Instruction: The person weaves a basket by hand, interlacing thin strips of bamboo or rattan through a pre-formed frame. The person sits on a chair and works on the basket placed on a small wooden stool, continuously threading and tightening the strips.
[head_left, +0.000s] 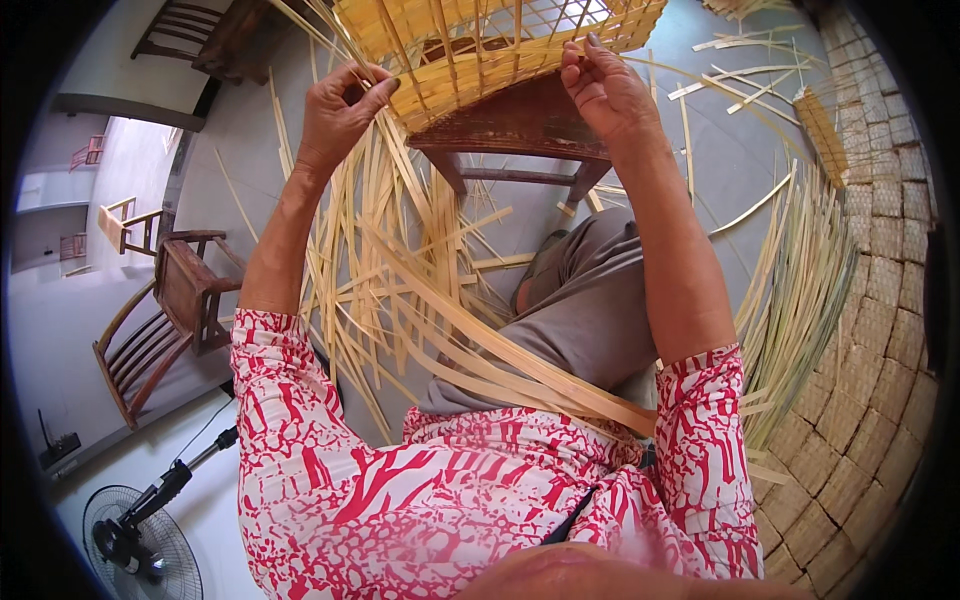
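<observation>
A half-woven yellow bamboo basket point(450, 85) rests on a dark red-brown wooden stool point(500, 130) at the top. My left hand point(348, 105) is closed on thin bamboo strips at the basket's left end, several of which run upward past it. My right hand point(603, 90) has its fingers curled in a pinch on a thin strip along the basket's lower right edge. Long pale bamboo strips point(470, 330) lie across my lap and spread over the floor below the left end of the basket.
Wooden chairs point(180, 290) stand at the left, with a black standing fan point(145, 530) at lower left. A bundle of long strips point(800, 300) lies at the right beside stacked woven pieces point(880, 300). Loose strips are scattered on the grey floor point(240, 150).
</observation>
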